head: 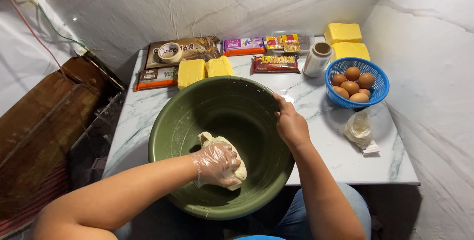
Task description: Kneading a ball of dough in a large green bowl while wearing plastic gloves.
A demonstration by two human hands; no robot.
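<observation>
The white marble-patterned table [148, 116] fills the middle of the frame, and on its near edge sits my big green bowl [197, 111], overhanging the table toward my lap at the bottom of the frame. Inside it, low and a little left of centre, lies the pale lump of dough [210, 140]. My left hand [216, 165], in a thin clear plastic glove, is closed down over the dough, fingers curled round it and pressing it against the bowl's floor. My right hand [290, 124] is bare and clamped on the bowl's right rim, thumb inside, fingers outside. Along the top of the frame lie flat chocolate packs [181, 48], with a roll of tape [170, 52] resting on them, and yellow butter blocks [204, 69]; further right are smaller snack packets [276, 64], a roll of clear film [317, 58] and two more yellow blocks [345, 40]. At the upper right a blue basket [381, 88] holds brown eggs [352, 83], and just below it lies a crumpled plastic bag [359, 127]. As I judge it, the risk is the bowl: so much of it hangs off the edge that a hard push on the dough could tip it toward me if my right grip slackens. The loose glove could also snag in sticky dough and pull off.
</observation>
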